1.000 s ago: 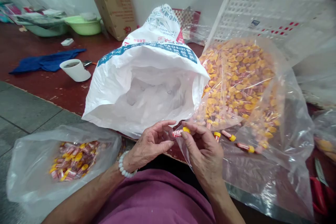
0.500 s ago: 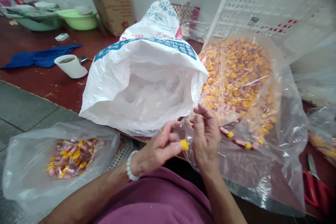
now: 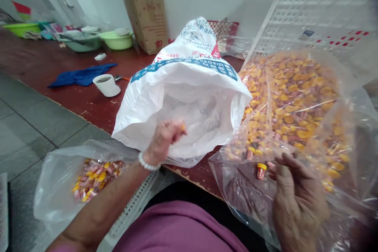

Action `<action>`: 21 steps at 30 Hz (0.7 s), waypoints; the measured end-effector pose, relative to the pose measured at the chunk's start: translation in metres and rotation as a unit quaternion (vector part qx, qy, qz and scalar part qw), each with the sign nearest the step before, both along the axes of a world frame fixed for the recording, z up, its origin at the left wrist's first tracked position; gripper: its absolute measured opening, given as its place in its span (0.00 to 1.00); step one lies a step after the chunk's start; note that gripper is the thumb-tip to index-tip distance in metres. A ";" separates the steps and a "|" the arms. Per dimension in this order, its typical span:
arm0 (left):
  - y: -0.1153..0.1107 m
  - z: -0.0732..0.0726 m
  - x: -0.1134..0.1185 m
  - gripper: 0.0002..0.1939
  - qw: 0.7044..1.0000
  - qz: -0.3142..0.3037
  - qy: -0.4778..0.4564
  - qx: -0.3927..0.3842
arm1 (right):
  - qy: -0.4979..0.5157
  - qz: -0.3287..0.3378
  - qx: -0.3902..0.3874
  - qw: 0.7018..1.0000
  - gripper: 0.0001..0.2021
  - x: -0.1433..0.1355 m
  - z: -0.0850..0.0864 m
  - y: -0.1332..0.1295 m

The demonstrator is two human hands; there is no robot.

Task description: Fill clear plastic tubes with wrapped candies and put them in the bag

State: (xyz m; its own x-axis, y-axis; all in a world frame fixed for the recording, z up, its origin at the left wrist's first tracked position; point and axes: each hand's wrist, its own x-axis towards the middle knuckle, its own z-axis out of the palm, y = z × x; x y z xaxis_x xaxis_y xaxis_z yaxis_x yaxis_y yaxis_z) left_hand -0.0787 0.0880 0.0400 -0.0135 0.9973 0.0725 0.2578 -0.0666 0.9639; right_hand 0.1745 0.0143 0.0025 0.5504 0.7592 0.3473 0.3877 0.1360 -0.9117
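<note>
My left hand, with a pale bead bracelet, is blurred over the mouth of a large white printed bag. Its fingers are closed on a small yellow-capped piece. Over a clear plastic bag full of yellow-capped tubes, my right hand is open, its fingers loosely curled and apart from the thumb, nothing seen in its grasp. A loose tube with a yellow cap stands just left of the right fingertips. Inside the white bag, clear plastic lining shows.
At lower left, another clear bag holds similar tubes. On the red table are a white cup, a blue cloth, green basins and a cardboard box. A white perforated crate leans behind.
My left hand has moved up and left over the white bag's mouth with the yellow-capped piece. My right hand has moved right and down, away from the left. The view has shifted.
</note>
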 end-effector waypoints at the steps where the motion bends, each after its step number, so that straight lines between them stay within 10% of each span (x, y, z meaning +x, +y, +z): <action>1: 0.016 0.002 -0.014 0.21 0.993 0.064 0.085 0.043 | -0.033 -0.020 -0.032 0.999 0.21 0.012 -0.005 -0.002; 4: 0.056 0.000 -0.049 0.16 0.901 0.119 0.417 0.019 | -0.201 0.006 -0.129 0.971 0.23 0.044 -0.034 -0.004; 7: 0.075 -0.012 -0.068 0.13 0.818 -0.004 0.570 -0.078 | -0.368 0.076 -0.084 0.923 0.24 0.059 -0.069 0.001; 11: 0.077 -0.030 -0.076 0.12 0.807 -0.108 0.575 -0.079 | -0.472 0.084 -0.041 0.877 0.19 0.056 -0.089 0.007; 21: 0.085 -0.040 -0.088 0.15 0.808 -0.074 0.581 -0.065 | -0.483 0.048 -0.119 0.866 0.21 0.051 -0.073 0.035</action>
